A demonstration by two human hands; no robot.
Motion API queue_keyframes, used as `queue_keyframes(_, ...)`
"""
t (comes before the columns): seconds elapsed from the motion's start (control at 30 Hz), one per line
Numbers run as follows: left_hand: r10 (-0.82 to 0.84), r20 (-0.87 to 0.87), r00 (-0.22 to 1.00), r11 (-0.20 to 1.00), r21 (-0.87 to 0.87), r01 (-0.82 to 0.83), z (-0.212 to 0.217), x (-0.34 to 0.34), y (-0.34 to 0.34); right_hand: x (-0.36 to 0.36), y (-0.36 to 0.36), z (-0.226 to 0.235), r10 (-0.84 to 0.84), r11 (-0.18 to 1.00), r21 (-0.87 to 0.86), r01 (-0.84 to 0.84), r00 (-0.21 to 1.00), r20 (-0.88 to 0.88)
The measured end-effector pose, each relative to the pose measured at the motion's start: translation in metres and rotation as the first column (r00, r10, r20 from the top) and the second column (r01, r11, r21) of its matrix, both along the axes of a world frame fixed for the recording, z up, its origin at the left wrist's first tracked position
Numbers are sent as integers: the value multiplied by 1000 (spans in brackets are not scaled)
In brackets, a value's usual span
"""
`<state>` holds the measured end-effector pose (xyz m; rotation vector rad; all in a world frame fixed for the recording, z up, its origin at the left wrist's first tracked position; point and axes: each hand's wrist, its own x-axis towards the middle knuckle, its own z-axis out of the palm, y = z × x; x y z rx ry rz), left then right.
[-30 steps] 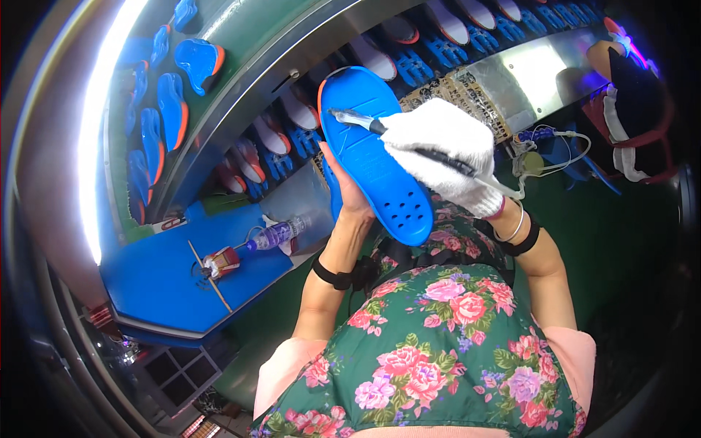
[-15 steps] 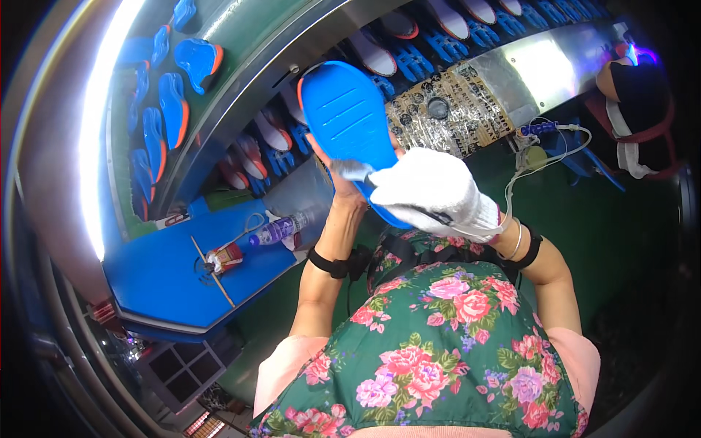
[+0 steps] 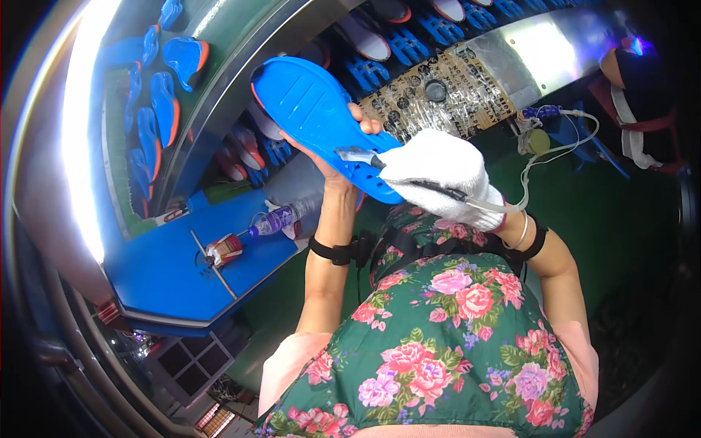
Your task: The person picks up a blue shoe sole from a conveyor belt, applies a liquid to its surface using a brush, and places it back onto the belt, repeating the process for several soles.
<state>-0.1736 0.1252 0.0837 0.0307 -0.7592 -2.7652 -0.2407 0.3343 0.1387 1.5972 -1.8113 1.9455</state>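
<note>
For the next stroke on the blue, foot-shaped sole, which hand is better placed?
Probably the white-gloved right hand: it holds the black-handled brush, tip at the blue sole, while the bare left hand supports it.

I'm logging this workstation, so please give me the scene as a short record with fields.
Left hand: bare hand, gripping the blue sole from beneath, fingers over its edge
Right hand: white-gloved hand, holding a brush
Brush tip: over the sole near its holes; contact unclear
Tube: pale tube, running to the gloved hand
Left side: blue table with a red container; purple-labelled bottle by its right edge
Upper left: more blue soles with orange edges
</note>
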Motion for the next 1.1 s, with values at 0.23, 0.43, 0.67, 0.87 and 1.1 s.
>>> queue_keyframes(0.23, -18, 13, 1000, 986, 164, 16, 4, -3, -9, 7, 6, -2, 315, 949, -71, -308, 939, 136)
queue_keyframes(0.43, -220, 148, 964, 972, -54, 230, 8, -12, -20, 15, 16, -16, 107, 989, 126, -83, 975, -195)
queue_keyframes(0.67, -444, 184, 877, 896, 62, 441, 8, -15, -30, 6, 11, -17, 194, 981, 47, -190, 973, -124)
queue_keyframes(0.87, -529, 216, 821, 848, 92, 522, 12, -21, -33, -3, 10, -14, 306, 952, 45, -303, 948, -85)
queue_keyframes(1.1, -575, 160, 802, 810, -27, 586, 38, -59, -52, -21, 14, 3, 344, 902, -40, -430, 660, 667)
